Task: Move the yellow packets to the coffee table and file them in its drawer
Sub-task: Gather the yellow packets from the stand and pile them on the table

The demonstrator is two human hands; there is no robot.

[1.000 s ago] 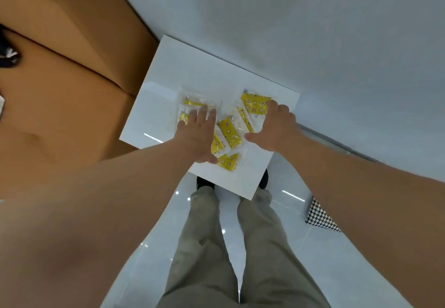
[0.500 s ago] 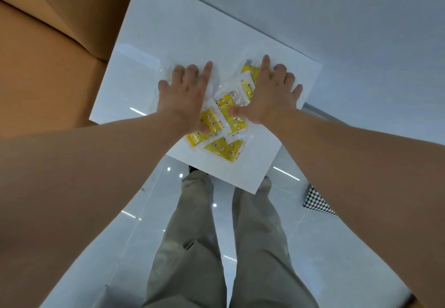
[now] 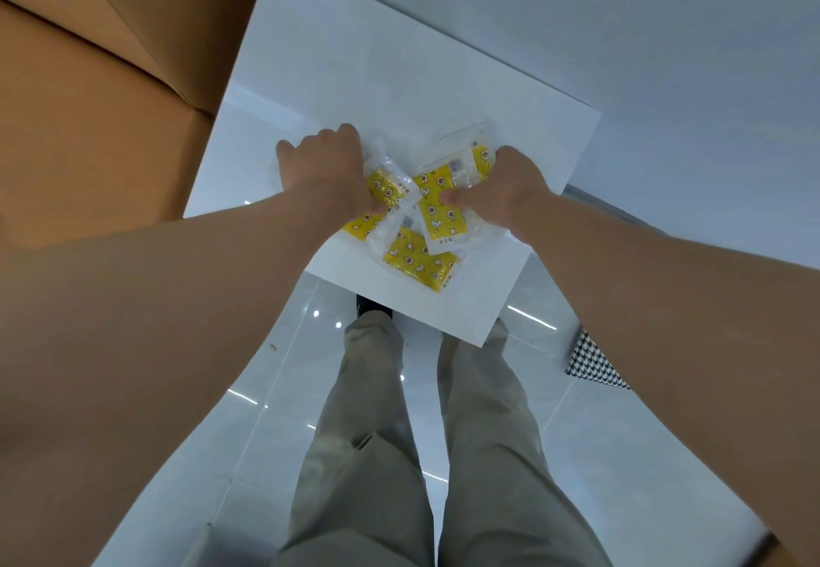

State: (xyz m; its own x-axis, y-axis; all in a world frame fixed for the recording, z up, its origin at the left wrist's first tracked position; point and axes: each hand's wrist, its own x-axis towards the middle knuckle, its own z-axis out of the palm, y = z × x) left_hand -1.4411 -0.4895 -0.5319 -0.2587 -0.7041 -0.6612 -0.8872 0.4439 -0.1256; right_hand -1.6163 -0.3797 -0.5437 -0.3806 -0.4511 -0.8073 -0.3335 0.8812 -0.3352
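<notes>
Several yellow packets [image 3: 419, 260] with clear plastic edges lie bunched together near the front corner of a small white table [image 3: 355, 56]. My left hand [image 3: 326, 167] curls over the left side of the pile, fingers closed on a packet [image 3: 381, 194]. On the pile's right side my right hand [image 3: 510, 180] is also closed, its thumb pressing on another packet [image 3: 439, 211]. One packet [image 3: 419, 260] lies free at the front, touched by neither hand.
A tan sofa [image 3: 88, 100] stands against the table's left side. A pale wall [image 3: 665, 34] runs behind and to the right. Glossy white floor tiles [image 3: 266, 411] lie below, with my legs [image 3: 421, 455] under the table's front corner and a checkered object [image 3: 592, 367] at right.
Both hands went from lying flat and spread on the scattered packets to curled and closed on them. The packets have been drawn together into a tighter pile.
</notes>
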